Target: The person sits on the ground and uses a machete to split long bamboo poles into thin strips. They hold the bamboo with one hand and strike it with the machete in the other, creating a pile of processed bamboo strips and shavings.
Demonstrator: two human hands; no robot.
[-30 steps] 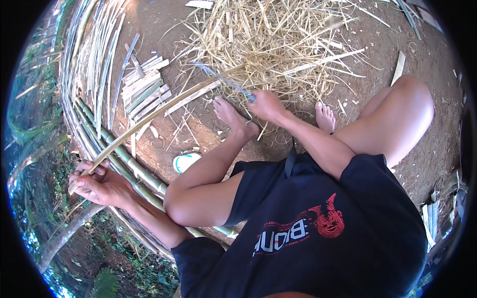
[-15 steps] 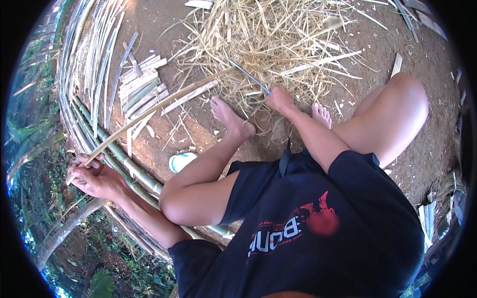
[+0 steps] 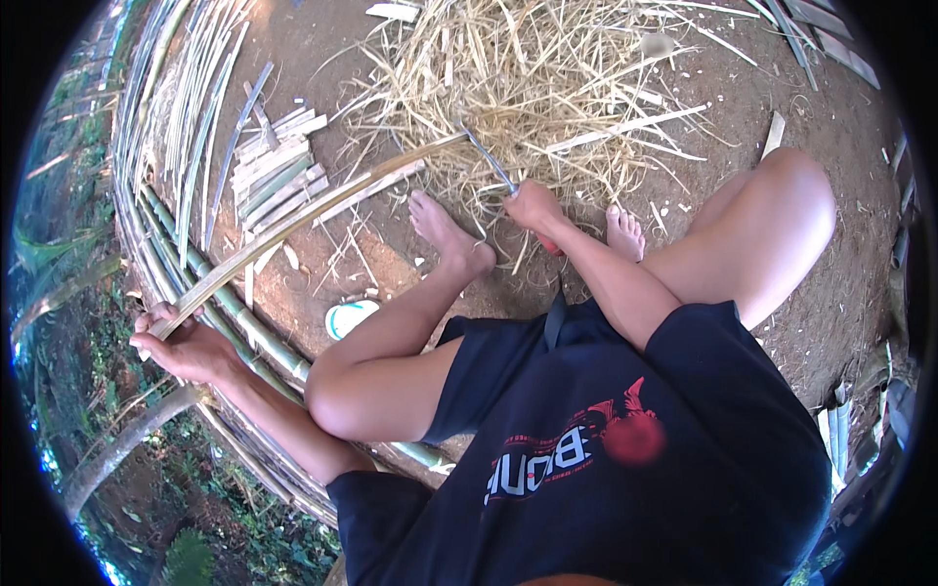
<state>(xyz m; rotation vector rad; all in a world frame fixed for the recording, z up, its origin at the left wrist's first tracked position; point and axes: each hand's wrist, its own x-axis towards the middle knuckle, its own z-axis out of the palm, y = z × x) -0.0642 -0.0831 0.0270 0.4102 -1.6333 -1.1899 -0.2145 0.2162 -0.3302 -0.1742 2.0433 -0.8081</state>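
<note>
A long bamboo strip (image 3: 293, 223) runs slantwise from the lower left up to the shavings, slightly bowed. My left hand (image 3: 188, 344) is closed round its near end, thumb along it. My right hand (image 3: 535, 207) grips a knife (image 3: 495, 166); a reddish handle end shows below the fist. The thin blade points up and left, its tip close to the strip's far end. Whether blade and strip touch I cannot tell. Beneath them spreads a heap of pale shavings (image 3: 518, 78), in front of my bare feet.
Short split bamboo pieces (image 3: 278, 176) lie stacked left of the shavings. Long thin strips (image 3: 195, 88) and green bamboo poles (image 3: 244, 317) line the left side, with plants beyond. A white round container (image 3: 350, 318) stands beside my left leg. More bamboo pieces lie at the right edge.
The bamboo strip has turned, showing a broader face, and bows more. My right hand and the knife have shifted slightly left and nearer to me. My left hand keeps its hold.
</note>
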